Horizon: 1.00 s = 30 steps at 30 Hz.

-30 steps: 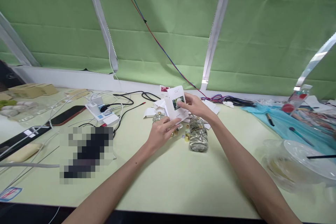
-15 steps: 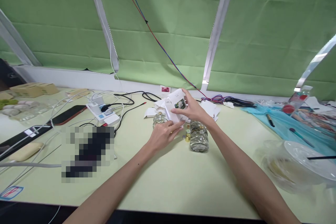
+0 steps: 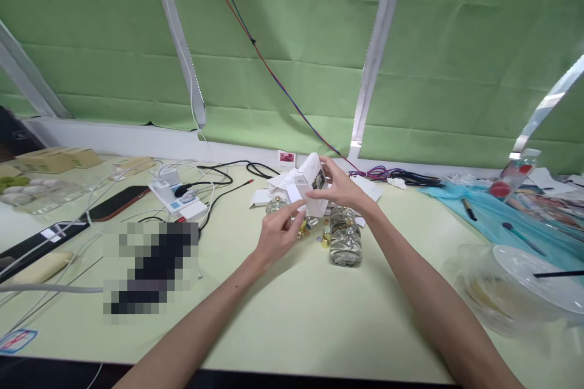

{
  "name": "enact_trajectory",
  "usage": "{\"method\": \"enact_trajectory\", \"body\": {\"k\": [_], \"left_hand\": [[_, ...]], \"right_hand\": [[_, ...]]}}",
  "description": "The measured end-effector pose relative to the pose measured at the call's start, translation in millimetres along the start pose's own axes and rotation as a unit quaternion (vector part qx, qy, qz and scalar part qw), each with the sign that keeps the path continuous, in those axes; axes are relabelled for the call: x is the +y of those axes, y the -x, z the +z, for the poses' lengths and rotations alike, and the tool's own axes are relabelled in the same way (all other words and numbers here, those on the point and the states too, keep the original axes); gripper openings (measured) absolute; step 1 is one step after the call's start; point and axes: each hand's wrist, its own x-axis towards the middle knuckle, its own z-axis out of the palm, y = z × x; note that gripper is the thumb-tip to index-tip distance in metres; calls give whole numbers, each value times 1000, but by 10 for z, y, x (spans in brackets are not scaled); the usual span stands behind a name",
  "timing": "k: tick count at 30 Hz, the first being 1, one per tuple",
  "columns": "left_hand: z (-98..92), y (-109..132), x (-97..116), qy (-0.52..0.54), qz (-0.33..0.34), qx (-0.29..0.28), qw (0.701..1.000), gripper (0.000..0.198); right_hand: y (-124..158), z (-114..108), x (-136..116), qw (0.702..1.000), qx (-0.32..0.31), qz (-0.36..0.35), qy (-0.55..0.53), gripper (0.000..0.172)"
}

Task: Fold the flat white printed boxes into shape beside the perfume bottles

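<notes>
My right hand (image 3: 340, 185) grips a small white cardboard box (image 3: 306, 173) with a flower picture on one side, fingers behind it and thumb in front. The box is tilted, and a flap points toward my left hand (image 3: 280, 231). That hand's index finger reaches to the flap, thumb a little apart below it; the other fingers are partly hidden. Clear glass jars (image 3: 345, 249) stand in a row below my right wrist. Another glass jar (image 3: 276, 203) shows behind my left hand. Small gold pieces (image 3: 325, 238) lie between the jars.
White papers or flattened boxes (image 3: 261, 197) lie behind the jars. A power strip (image 3: 176, 200) with tangled cables is on the left, near a phone (image 3: 119, 202). On the right are a blue plastic sheet (image 3: 483, 209) and a lidded plastic container (image 3: 497, 292).
The box has turned, showing its side more narrowly. My left hand has drawn back slightly from under it, uncovering small gold pieces. My right hand keeps its grip.
</notes>
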Motion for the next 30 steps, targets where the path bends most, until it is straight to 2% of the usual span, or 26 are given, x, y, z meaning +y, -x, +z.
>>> {"method": "enact_trajectory", "body": {"k": [4,8,12,18,25,30], "left_hand": [[-36,-65,54,135,-172,36,975,30],[-53,-134,35,219,-234,61,945,35],[-49,-162,6,236,-244,55,939,35],[-74,-151,40,246,-214,10,945,37],[-57,-107,-46,231,-177,-44,956,52],[-34,-83,-51,221,-174,-77,956,68]], "right_hand": [[10,-16,-22,999,-40,-9,9,86],[24,-21,-26,997,-67,-2,34,93],[36,-24,-27,993,-103,-11,53,97],[62,-30,-144,984,-159,-35,76,90],[70,-43,-188,981,-186,-35,52,90],[67,-59,-202,977,-206,-55,16,87]]}}
